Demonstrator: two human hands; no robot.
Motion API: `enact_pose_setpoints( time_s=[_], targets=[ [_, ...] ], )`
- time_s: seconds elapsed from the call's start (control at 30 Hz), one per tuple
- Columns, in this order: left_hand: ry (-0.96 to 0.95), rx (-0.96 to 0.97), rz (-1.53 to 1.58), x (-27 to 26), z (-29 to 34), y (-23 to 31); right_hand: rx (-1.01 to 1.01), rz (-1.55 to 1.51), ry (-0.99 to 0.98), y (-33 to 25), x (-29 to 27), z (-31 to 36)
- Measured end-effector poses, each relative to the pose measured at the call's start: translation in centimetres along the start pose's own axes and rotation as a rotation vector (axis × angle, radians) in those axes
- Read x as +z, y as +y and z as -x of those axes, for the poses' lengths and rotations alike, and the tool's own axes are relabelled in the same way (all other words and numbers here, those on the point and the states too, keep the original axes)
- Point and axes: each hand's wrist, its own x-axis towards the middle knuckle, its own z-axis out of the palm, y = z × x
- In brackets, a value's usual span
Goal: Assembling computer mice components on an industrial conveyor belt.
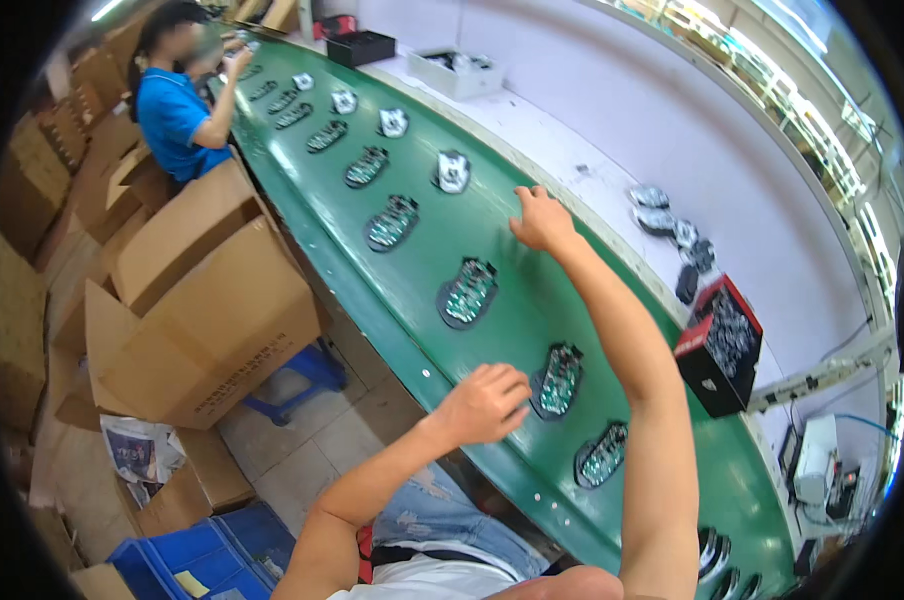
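My left hand [484, 403] is at the near edge of the green belt, fingers curled together. Its fingertips are beside a dark oval shell with a green circuit board [558, 381], shaped like a computer mouse base; whether they touch it, or hold anything, is hidden. Reaching farther across the belt, my right hand [542, 219] has its thumb and fingers apart, with nothing visible in them. A white and black part [453, 171] lies to its left. Another board-filled shell [469, 293] rests between my hands, and one more [602, 455] sits near my right forearm.
More shells [392, 223] and white parts [394, 123] line the green belt [412, 300]. A co-worker in blue [180, 115] is at the far left. Cardboard boxes [222, 320] and a blue crate [207, 560] flank the belt. A black-red box [722, 345] stands right.
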Motion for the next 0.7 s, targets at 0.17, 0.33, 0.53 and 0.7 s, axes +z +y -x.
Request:
enact_pose_setpoints(
  time_s=[0.17,0.33,0.53,0.7],
  targets=[
    [-0.033,-0.02,0.016,0.6,0.3,0.1,0.023,0.023,0.01,1.2,-0.9,-3.7],
    [-0.062,-0.022,0.073,0.5,-0.4,0.3,0.145,0.085,0.521,20.4,-9.1,4.2],
    [-0.177,0.003,-0.002,0.3,-1.3,-0.1,0.899,0.355,0.118,38.2,-10.9,23.5],
    [-0.275,0.173,0.038,2.5,-2.2,4.2,0.874,0.09,-0.164,35.9,-5.7,26.4]
  ],
)
